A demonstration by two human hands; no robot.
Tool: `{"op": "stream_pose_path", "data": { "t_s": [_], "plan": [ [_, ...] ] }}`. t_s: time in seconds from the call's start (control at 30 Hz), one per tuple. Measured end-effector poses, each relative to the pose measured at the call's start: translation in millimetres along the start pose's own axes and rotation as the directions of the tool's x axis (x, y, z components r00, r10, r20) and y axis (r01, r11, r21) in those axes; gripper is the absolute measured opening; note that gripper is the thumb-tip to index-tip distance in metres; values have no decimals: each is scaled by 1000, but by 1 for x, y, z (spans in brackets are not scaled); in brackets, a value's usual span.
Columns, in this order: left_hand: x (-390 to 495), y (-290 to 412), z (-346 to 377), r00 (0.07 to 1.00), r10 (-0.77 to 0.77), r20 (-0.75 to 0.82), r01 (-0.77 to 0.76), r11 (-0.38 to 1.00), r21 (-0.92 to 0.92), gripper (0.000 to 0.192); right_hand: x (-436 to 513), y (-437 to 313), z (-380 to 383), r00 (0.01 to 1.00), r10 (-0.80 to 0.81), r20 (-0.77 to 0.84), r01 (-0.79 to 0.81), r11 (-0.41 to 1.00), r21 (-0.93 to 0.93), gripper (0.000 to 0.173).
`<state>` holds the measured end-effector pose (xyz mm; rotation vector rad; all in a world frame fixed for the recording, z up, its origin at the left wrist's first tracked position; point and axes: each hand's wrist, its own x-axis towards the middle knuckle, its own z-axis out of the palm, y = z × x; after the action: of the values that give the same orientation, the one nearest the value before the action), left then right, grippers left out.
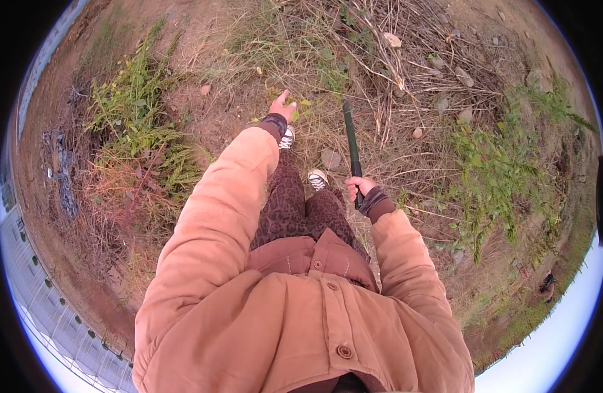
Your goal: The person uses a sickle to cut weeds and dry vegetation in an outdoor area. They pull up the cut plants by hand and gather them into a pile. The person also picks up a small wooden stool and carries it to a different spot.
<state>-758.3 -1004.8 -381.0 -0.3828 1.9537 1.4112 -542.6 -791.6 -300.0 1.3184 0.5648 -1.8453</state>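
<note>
My right hand [361, 187] is closed around the black grip of a dark green, long-handled tool [352, 135]. Its far end reaches down into dry grass, where its tip is hard to make out. My left hand [283, 106] is stretched forward above my shoe [287, 138], beside small yellow-green leaves [304, 109]; the fingers are apart, and I see nothing held in them. Dry grass [326, 125] covers the ground between the two hands. A flat grey stone [330, 159] lies close to my other shoe [317, 180].
Dry cut stalks [395, 73] lie heaped ahead on the right, with several stones such as a pale one [392, 40]. Leafy green plants [134, 108] grow on the left, and another leafy clump [493, 172] stands on the right. A greenhouse-like structure [51, 304] shows at the lower left rim.
</note>
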Motion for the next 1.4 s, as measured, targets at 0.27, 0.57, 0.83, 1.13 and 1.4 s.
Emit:
{"op": "stream_pose_path", "data": {
  "t_s": [0.27,0.57,0.83,1.13,1.4],
  "plan": [
    [35,40,-41,977,-118,176,207,712,-671,48,-88,54,46,887,-277,-370,100,897,-431,9],
    [41,39,-57,956,-198,218,294,693,-659,36,-153,71,98,859,-326,-394,206,925,-318,12],
    [43,38,-77,917,-307,253,397,661,-636,31,-135,31,138,794,-408,-451,255,897,-362,21],
    [45,38,-75,921,-348,174,377,685,-624,34,-31,-87,96,701,-485,-522,-495,196,-847,24],
    [65,59,-65,928,-361,90,341,728,-595,40,-191,-8,39,830,-291,-476,-78,784,-616,22]
  ]
}}
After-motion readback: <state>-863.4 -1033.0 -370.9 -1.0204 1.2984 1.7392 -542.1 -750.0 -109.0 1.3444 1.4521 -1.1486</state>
